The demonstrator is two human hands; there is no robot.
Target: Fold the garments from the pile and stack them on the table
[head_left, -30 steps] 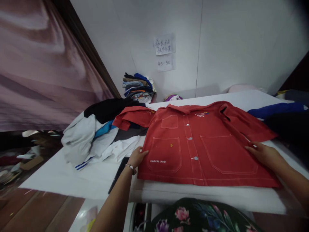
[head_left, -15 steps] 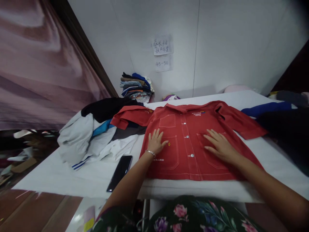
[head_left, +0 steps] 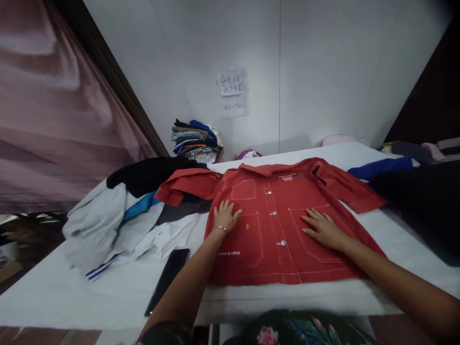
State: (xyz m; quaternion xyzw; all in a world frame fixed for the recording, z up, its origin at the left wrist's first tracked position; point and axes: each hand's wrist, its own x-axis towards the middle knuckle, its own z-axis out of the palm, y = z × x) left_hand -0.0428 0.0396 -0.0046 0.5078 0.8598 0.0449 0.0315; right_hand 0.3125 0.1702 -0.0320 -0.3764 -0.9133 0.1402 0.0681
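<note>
Two open hands, relaxed and grasping nothing: left hand [head_left: 227,218] palm down at the upper part of one large patch pocket on a red button-front jacket [head_left: 266,230], right hand [head_left: 326,231] resting across the other. Fingers loosely spread, no cloth visibly pinched; perhaps placed so to keep the front smooth. At the left wrist, a slim silvery bracelet [head_left: 219,228].

Laid front up on a white-covered table [head_left: 97,304], collar toward the wall [head_left: 323,72], hem close to the near edge, seemingly for easy reach. One sleeve bent over dark clothing, the other angled out rightward. Beside the left forearm, "MAGICAL LAND" in white; a small yellow motif higher on that pocket; chest print too blurred to read surely.

Left of the forearm, a dark smartphone [head_left: 167,281], probably set clear of the jacket. Beyond, in a loose heap: white garment [head_left: 170,239], grey garment [head_left: 95,225] with blue-striped trim, black garment [head_left: 154,173]. Rightward, a blue garment [head_left: 381,167]. Behind, a stack of folded clothes [head_left: 197,141], layered perhaps to save room. Above, an upper paper note [head_left: 233,81] with handwritten Chinese characters, and a lower paper note [head_left: 235,106] reading "45-50".
</note>
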